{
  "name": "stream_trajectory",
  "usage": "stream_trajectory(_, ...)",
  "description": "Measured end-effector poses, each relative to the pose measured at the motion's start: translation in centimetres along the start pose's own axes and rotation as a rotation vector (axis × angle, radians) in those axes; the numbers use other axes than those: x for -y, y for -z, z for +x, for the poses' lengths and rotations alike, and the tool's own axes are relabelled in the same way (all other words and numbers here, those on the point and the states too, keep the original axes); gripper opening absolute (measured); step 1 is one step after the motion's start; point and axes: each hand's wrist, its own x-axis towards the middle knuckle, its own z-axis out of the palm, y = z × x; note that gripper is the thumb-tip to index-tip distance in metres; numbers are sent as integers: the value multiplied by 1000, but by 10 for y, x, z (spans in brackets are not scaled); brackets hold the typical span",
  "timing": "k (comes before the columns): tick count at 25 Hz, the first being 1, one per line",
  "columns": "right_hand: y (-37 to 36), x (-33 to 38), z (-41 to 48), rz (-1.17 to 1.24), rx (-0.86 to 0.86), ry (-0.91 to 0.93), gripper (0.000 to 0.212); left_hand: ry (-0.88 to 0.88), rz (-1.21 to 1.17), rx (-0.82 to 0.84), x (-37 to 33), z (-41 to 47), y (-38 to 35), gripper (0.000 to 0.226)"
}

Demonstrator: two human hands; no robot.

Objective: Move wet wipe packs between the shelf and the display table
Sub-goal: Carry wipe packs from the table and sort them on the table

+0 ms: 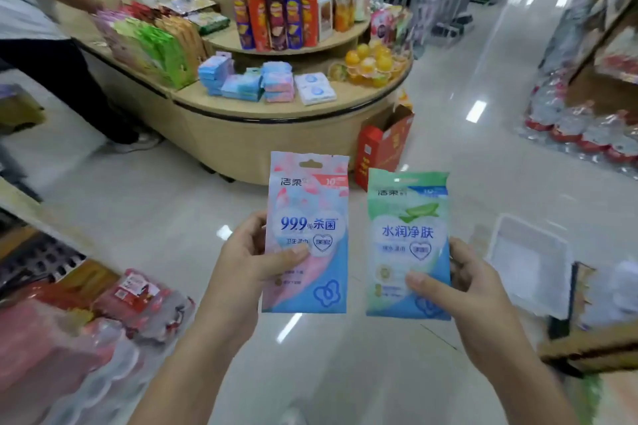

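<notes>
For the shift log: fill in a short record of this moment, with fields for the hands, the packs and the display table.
left hand: holds the pink wipe pack upright, thumb on its front
right hand: holds the green wipe pack upright, thumb on its front
packs: side by side, apart, fronts toward the camera
display table: ahead across the floor; stacked wipe packs on its lower tier, chip cans on the tier above
nearby: red carton on the floor against the table; person standing at the picture's left

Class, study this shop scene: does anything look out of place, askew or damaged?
A red carton sits tilted on the floor beside the display table, its top flaps open. It looks discarded rather than displayed.
</notes>
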Motion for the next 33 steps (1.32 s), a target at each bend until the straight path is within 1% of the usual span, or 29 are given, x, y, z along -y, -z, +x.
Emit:
stream_trajectory(4, -72, -14, 71, 13, 96, -112, 52, -1, 14, -98, -37, 71, 69, 53)
stream_trajectory(6, -94, -18, 110, 21, 122, -151, 50, 6, 6, -135, -48, 111, 91, 54)
stream_trajectory(9, -117, -23, 183, 2, 161, -183, 52, 13, -26, -176, -57, 179, 115, 56)
stream_trajectory(12, -141, -18, 273, -23, 219, -184, 57, 37, -57, -233, -64, 252, 131, 56)
stream_trajectory(15, -171, 4, 373, -57, 263, -184, 58, 93, -91, -285, -77, 324, 146, 56)
stream_trajectory(18, -213, 35, 465, -125, 287, -145, 51, 142, -137, -322, -86, 381, 167, 54)
stream_trajectory(21, -262, 53, 548, -163, 316, -113, 57, 183, -197, -369, -91, 434, 199, 51)
stream_trajectory(22, -278, 53, 572, -160, 314, -118, 57, 195, -211, -374, -93, 453, 212, 51)
stream_trajectory(26, -346, 33, 649, -108, 241, -175, 45, 264, -218, -357, -109, 543, 281, 51)
stream_trajectory(30, -399, 11, 696, -61, 98, -286, 37, 319, -75, -323, -156, 650, 349, 41)
stream_trajectory(33, -420, -1, 723, -47, 11, -383, 33, 274, 52, -304, -187, 734, 377, 41)
